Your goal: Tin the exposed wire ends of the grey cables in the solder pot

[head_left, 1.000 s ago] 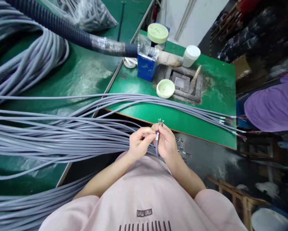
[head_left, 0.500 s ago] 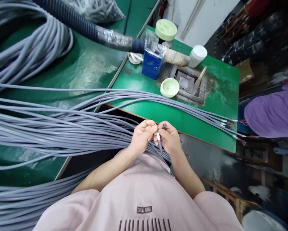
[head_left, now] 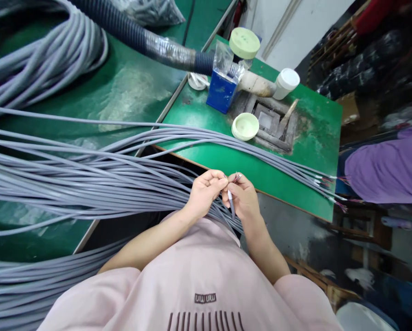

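Between my two hands is the end of a grey cable, with a white band near its stripped tip. Thin dark and reddish wires fan out of it above my fingers. My right hand is closed around the cable end, thumb pressed on it. Close beside it, my left hand pinches at the fine wires with thumb and forefinger; the exact wire is hidden by the fingertips. Many more grey cables run from the left and pass beneath my hands.
Several finished-looking cables lie across the green table, their wires over its right edge. Behind them stand a pale green bowl, a blue box, a white tub and a ribbed hose. A person's purple sleeve is at right.
The view has shifted slightly. Both hands keep their closed hold at the cable end, and the fingers have moved only a little.
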A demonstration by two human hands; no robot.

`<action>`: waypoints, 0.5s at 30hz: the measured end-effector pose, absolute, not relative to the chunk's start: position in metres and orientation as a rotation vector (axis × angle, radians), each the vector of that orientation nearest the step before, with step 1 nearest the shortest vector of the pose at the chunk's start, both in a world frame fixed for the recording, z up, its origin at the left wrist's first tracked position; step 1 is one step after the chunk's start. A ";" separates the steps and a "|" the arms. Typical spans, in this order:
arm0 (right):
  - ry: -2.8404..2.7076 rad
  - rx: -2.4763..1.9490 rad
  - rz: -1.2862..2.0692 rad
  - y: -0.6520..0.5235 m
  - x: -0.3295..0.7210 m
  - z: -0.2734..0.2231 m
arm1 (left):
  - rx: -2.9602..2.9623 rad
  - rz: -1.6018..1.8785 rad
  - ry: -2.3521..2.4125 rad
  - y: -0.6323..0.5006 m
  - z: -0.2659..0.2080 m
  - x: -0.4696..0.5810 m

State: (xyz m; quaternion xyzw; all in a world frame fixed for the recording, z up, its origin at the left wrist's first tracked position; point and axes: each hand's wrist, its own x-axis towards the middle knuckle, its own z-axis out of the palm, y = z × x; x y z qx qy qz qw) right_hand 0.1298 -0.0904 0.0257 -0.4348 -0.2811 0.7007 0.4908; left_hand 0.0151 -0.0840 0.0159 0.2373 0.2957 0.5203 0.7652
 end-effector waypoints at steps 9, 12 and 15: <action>-0.626 -1.069 1.652 -0.089 0.135 0.027 | 0.483 1.073 0.757 -0.073 0.011 0.007; -0.628 -1.073 1.653 -0.088 0.135 0.026 | 0.495 1.042 0.770 -0.074 0.011 0.007; -0.639 -1.088 1.663 -0.088 0.135 0.025 | 0.515 1.048 0.782 -0.076 0.012 0.008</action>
